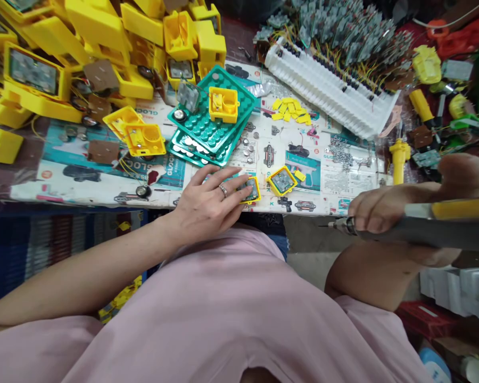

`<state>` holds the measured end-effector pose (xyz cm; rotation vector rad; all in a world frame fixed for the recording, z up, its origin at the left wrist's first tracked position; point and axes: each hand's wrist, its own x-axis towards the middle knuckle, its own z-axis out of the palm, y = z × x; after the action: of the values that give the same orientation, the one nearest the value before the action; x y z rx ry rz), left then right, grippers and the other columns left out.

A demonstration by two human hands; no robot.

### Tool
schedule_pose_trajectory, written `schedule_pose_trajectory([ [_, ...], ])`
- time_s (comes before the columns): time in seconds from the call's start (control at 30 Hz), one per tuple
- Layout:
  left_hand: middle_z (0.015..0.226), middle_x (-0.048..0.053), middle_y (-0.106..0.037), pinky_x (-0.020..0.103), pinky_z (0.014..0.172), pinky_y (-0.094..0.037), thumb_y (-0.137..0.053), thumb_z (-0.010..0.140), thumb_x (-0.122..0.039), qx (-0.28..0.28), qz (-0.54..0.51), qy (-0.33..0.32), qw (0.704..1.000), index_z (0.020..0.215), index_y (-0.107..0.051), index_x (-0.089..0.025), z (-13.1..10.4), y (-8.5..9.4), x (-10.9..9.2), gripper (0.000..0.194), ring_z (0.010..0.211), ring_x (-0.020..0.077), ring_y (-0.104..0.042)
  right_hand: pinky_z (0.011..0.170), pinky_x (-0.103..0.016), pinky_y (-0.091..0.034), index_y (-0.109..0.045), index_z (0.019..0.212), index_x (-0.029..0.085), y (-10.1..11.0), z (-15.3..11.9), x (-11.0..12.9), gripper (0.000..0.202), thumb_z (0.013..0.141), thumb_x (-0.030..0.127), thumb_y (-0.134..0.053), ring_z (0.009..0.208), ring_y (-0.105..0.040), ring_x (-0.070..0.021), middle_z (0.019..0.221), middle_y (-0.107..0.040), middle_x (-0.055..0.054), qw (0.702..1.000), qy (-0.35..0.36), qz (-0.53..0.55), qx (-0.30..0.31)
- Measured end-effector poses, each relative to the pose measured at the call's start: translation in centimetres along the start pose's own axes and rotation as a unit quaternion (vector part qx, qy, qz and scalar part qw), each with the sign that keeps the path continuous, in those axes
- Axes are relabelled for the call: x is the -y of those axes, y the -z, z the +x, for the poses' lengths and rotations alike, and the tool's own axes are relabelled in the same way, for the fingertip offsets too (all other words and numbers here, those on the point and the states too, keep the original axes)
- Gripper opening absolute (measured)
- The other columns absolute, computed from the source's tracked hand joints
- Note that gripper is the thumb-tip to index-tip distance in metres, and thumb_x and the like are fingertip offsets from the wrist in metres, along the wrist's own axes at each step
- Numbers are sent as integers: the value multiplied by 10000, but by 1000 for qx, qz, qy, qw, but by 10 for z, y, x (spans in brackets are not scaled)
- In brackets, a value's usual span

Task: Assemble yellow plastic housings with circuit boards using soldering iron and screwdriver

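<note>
My left hand, palm down with a ring on one finger, reaches over the left side of a small yellow plastic case. Its fingertips press on the circuit board in that case, gripping it at the table's near edge; part of the case is hidden under the fingers. Just to the right lies a second yellow case with a board inside, and a small yellow piece beside it. Off to the right, my right hand is wrapped round a grey and yellow electric screwdriver, its bit pointing left, apart from both cases.
Stacked green trays carry coin cells and an open yellow case. Yellow housings pile up at back left. Small yellow pieces, loose screws and a white rack with wired boards lie back right. A yellow-handled tool stands nearby.
</note>
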<state>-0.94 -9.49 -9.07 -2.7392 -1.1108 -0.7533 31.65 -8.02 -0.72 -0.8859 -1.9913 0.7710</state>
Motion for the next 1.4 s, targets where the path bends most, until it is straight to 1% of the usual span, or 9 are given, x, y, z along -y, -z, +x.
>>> schedule_pose_trajectory([
  [0.1, 1320, 43, -685, 419, 1019, -447, -618, 904, -228, -17, 21, -17, 999, 1197, -651, -229, -1, 0, 2, 296, 1267, 270, -590, 339, -259, -454, -430, 1481, 381, -6, 13, -3, 683, 857, 519, -671, 292, -488, -126, 438, -561, 93, 985, 68, 142, 71],
  [0.47, 1287, 49, -707, 441, 1049, -467, -599, 917, -196, 37, -67, -23, 997, 1267, -635, -242, 1, 5, 13, 354, 1258, 256, -610, 375, -253, -415, -591, 1046, 419, -15, 28, -12, 302, 798, 570, -675, 310, -379, -108, 400, -339, 120, 991, 37, 121, -41],
  [0.6, 1338, 64, -673, 470, 1052, -451, -640, 891, -213, 37, -44, -31, 998, 1237, -622, -238, 0, 5, 13, 348, 1319, 297, -562, 641, -440, -599, -579, 1169, 398, -18, 20, -18, 436, 770, 519, -706, 593, -647, -207, 593, -574, 45, 986, 4, 152, -65],
  [0.73, 1330, 112, -666, 470, 1008, -467, -673, 874, -247, 14, 4, -32, 999, 1207, -619, -206, -1, 3, 11, 340, 1286, 335, -584, 521, -347, -499, -425, 1351, 406, -16, 20, -18, 709, 737, 697, -628, 434, -523, -130, 558, -534, 110, 984, -121, 126, -37],
  [0.87, 1305, 145, -672, 483, 978, -475, -702, 857, -277, 5, 14, -52, 999, 1168, -627, -196, 0, 0, 11, 330, 1254, 360, -602, 435, -361, -395, -293, 1524, 327, -8, 42, -16, 1007, 717, 918, -402, 386, -367, -145, 494, -367, 90, 959, -213, 17, -187],
  [1.0, 1280, 137, -685, 479, 950, -494, -717, 849, -257, -7, -1, -53, 999, 1180, -614, -209, 1, -2, 13, 351, 1181, 333, -644, 547, -422, -479, -260, 1556, 241, -10, 69, -33, 942, 850, 844, -104, 542, -445, -200, 637, -548, -40, 894, -209, -156, -365],
  [1.1, 1221, 114, -713, 465, 895, -520, -720, 845, -235, -14, -14, -51, 998, 1187, -604, -211, 0, -2, 13, 362, 1084, 303, -682, 638, -439, -516, -172, 1585, 198, -16, 82, -64, 968, 861, 838, -212, 644, -484, -216, 689, -623, -64, 888, -240, -199, -338],
  [1.2, 1223, 98, -719, 448, 892, -534, -712, 851, -207, -12, -17, -43, 999, 1204, -597, -193, 0, -4, 11, 371, 1075, 285, -684, 640, -429, -506, -336, 1527, 214, -18, 90, -92, 958, 830, 871, -323, 673, -543, -206, 657, -599, -36, 899, -243, -192, -311],
  [1.4, 1161, 120, -748, 430, 855, -534, -745, 827, -176, -33, -22, -59, 997, 1184, -618, -111, 3, -7, 9, 384, 1030, 291, -682, 520, -352, -445, -470, 1322, 415, -34, 110, -102, 816, 722, 951, -332, 482, -469, -160, 535, -383, 75, 903, -121, -101, -401],
])
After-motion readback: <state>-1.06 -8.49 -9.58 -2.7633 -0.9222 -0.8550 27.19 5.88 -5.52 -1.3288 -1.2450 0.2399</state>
